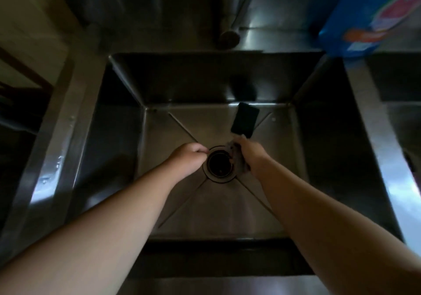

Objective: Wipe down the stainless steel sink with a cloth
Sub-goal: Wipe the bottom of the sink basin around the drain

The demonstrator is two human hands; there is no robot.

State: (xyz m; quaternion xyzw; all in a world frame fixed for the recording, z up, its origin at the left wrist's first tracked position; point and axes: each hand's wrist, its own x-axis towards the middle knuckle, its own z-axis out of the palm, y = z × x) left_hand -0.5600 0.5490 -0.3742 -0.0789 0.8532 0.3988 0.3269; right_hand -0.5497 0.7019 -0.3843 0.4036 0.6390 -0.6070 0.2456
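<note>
Both my arms reach down into a deep stainless steel sink (pixel 109 135). My right hand (pixel 251 155) grips a crumpled grey cloth (pixel 237 160) just right of the round drain (pixel 219 163). A dark flat rectangular object (pixel 245 120) sticks out beyond the right hand's fingers toward the back wall; whether the hand holds it too I cannot tell. My left hand (pixel 190 155) rests with curled fingers on the basin floor at the drain's left rim, nothing visible in it.
A steel faucet (pixel 229 21) stands behind the basin at the back centre. A blue bag with red and orange print (pixel 369 18) sits on the back right ledge. A second basin (pixel 401 82) lies to the right. The scene is dim.
</note>
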